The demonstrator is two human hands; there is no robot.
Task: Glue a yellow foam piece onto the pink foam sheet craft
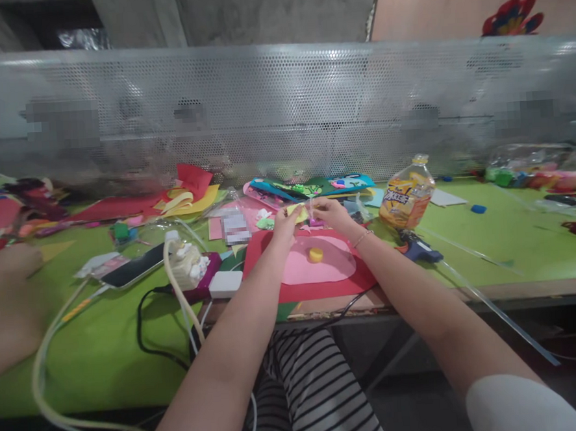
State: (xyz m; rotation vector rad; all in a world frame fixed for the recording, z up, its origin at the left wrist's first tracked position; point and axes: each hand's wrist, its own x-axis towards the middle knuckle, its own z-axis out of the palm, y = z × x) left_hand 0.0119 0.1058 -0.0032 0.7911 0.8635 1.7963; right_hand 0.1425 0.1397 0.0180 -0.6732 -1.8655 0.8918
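Both my hands are raised just beyond a red sheet [259,259], which bears a pink rounded cutout [335,268]. On the cutout sits a small round yellow piece [315,255]. My left hand [283,225] is closed, pinching a small piece of yellow paper [296,213]. Close beside it, my right hand [333,214] has its fingers curled together; what they hold, if anything, is too small to make out. A small purple object [316,222] shows just below the right fingertips; whether they touch it I cannot tell.
To the right stand a yellow-labelled plastic bottle [408,195] and a blue glue gun [419,248]. On the left lie a power strip [205,279] with cables, a white adapter [225,284] and a phone [135,266]. Another person's hand [9,284] is at far left. A perforated metal panel [282,112] rises behind.
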